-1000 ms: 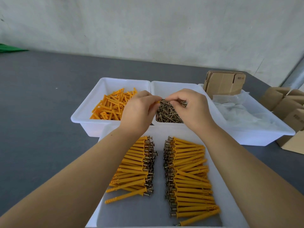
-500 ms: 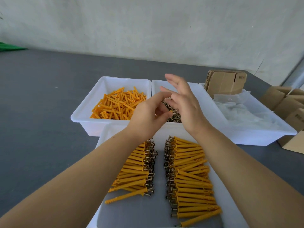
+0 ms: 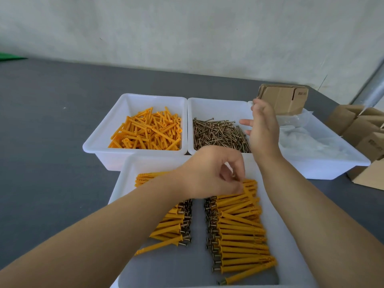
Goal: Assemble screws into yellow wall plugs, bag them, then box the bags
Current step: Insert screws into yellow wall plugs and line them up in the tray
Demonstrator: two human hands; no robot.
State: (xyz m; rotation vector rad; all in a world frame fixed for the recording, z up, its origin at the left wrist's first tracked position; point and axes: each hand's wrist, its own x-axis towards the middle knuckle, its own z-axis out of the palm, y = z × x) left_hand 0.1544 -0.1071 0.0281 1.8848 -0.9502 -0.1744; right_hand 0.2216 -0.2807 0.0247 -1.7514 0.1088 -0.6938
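My left hand hovers low over the near white tray, fingers curled and pinching an assembled plug at the top of the right row. A second row of assembled plugs lies partly under my left forearm. My right hand is raised over the right edge of the screw bin, fingers spread and holding nothing. Loose screws fill that bin. Loose yellow plugs lie in the left bin.
A larger white bin at the right holds clear plastic bags. Flattened cardboard boxes stand at its back end. More cardboard boxes sit at the far right on the grey table.
My hands have parted. The left one dropped from above the screw bin down to the near tray with the plug. The right one lifted away to the right and opened.
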